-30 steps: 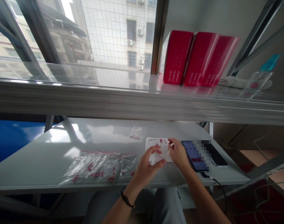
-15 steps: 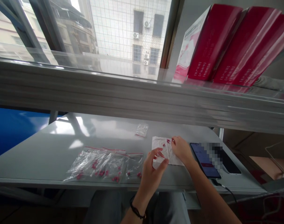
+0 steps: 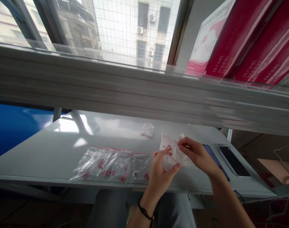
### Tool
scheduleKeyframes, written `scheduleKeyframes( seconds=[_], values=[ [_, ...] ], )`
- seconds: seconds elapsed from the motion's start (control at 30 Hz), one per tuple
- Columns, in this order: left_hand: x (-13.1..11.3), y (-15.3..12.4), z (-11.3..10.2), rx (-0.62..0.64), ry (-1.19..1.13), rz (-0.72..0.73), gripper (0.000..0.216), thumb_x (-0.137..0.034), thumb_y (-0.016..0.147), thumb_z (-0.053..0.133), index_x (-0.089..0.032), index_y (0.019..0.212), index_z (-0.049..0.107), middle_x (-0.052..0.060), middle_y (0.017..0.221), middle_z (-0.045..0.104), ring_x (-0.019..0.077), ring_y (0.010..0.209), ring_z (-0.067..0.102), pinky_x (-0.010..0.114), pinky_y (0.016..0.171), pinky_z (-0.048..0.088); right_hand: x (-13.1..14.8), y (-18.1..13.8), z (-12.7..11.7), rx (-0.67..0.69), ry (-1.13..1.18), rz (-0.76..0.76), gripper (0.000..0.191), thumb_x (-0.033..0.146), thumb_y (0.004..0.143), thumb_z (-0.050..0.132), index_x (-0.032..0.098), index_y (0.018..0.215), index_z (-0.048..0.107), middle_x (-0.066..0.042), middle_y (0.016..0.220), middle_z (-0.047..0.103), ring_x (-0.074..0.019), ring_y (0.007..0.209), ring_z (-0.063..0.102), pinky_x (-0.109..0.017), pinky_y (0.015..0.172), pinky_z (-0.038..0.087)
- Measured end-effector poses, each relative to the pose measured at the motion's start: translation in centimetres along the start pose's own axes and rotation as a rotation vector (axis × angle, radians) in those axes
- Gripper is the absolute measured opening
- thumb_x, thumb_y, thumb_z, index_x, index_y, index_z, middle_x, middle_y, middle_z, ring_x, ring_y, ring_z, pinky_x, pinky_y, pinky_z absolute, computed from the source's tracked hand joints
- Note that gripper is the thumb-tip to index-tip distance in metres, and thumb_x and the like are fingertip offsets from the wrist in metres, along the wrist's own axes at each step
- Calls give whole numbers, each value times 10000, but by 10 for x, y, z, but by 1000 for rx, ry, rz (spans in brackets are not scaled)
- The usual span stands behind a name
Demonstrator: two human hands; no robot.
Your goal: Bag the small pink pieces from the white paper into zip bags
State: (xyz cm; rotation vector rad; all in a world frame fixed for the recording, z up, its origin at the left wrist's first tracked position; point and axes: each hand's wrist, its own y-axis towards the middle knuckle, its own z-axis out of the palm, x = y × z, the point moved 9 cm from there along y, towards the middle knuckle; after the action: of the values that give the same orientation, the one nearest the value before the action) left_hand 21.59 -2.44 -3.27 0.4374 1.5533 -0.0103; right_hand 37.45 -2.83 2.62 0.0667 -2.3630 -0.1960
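Observation:
My left hand [image 3: 161, 172] pinches a small clear zip bag [image 3: 167, 160] with a red seal line by its mouth, just above the grey table [image 3: 63, 148]. My right hand [image 3: 197, 155] grips the edge of a white tissue [image 3: 169, 144] bearing several small red pieces and lifts that side off the table, right above the bag. Both hands are closed on what they hold. A row of clear zip bags [image 3: 113, 163] with red pieces inside lies to the left of my left hand.
One more small clear bag [image 3: 147, 129] lies farther back on the table. Two phones [image 3: 232, 158] rest to the right, one on a cable. A grey shelf [image 3: 135, 91] runs overhead, carrying red boxes [image 3: 241, 41] at the right.
The tissue lay flat on the table; my right hand has now raised and folded it toward the bag in my left hand. The camera has moved closer and tilted.

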Motion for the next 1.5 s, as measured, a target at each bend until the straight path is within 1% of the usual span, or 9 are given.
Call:
scheduleKeyframes(
  seconds=[0.07, 0.13, 0.33, 0.47, 0.73, 0.97, 1.27, 1.4, 1.5],
  values=[
    [-2, 0, 2, 17, 21, 15, 437, -326, 798, 809, -255, 1212, 691, 70, 1136, 715, 308, 1158, 585, 451, 1020, 488, 14, -12, -4, 1, 90, -72, 189, 389, 977, 552, 232, 948, 653, 0, 813, 656, -164, 708, 580, -279, 637, 463],
    [-2, 1, 3, 24, 58, 11, 428, -329, 809, 804, -247, 1213, 690, 73, 1149, 721, 308, 1161, 585, 450, 1022, 488, 9, -14, -4, -35, 16, -63, 170, 361, 951, 565, 231, 917, 669, -5, 805, 659, -169, 705, 583, -297, 655, 460],
    [2, 5, 10, 50, 208, 4, 362, -331, 817, 804, -220, 1149, 712, 76, 1106, 749, 316, 1120, 599, 465, 1003, 476, -55, 2, 22, -106, -81, 68, 229, 376, 902, 520, 208, 922, 673, -53, 877, 729, -223, 791, 655, -357, 729, 491],
    [1, 5, 13, 54, 233, 16, 363, -311, 815, 815, -208, 1148, 712, 78, 1090, 751, 311, 1111, 602, 459, 1003, 478, -73, -3, 29, -177, -126, 67, 218, 349, 902, 506, 200, 921, 665, -71, 900, 735, -234, 824, 671, -374, 782, 497],
    [-1, 2, 12, 47, 208, -2, 345, -349, 826, 820, -226, 1126, 704, 67, 1147, 750, 293, 1118, 618, 440, 1000, 487, -72, -14, 19, -276, -186, 18, 247, 382, 923, 514, 205, 944, 685, -82, 920, 734, -225, 785, 658, -356, 733, 495],
    [-7, 0, 13, 49, 207, 40, 275, -376, 861, 790, -241, 1084, 704, 61, 1128, 765, 286, 1118, 641, 447, 1020, 483, -70, -17, 19, -264, -200, -3, 228, 378, 895, 533, 216, 932, 688, -80, 918, 745, -234, 807, 673, -363, 761, 507],
    [-6, -1, 17, 47, 241, 70, 290, -385, 858, 801, -218, 1077, 709, 66, 1092, 777, 280, 1087, 648, 428, 997, 496, -65, -16, 22, -208, -204, -27, 248, 383, 906, 524, 205, 934, 694, -69, 886, 717, -222, 778, 645, -361, 752, 490],
    [-8, -2, 22, 82, 277, 106, 254, -407, 878, 775, -242, 1059, 711, 42, 1031, 772, 272, 1048, 647, 416, 972, 501, -64, -16, 22, -227, -205, -36, 253, 384, 914, 518, 206, 936, 696, -72, 890, 716, -221, 764, 633, -363, 740, 487],
    [-7, -2, 24, 92, 327, 113, 293, -402, 867, 783, -229, 1092, 710, 51, 1027, 765, 285, 1048, 639, 426, 967, 501, -65, -14, 22, -232, -190, -50, 251, 395, 899, 533, 206, 924, 696, -75, 895, 715, -222, 765, 628, -366, 738, 483]
  ],
)
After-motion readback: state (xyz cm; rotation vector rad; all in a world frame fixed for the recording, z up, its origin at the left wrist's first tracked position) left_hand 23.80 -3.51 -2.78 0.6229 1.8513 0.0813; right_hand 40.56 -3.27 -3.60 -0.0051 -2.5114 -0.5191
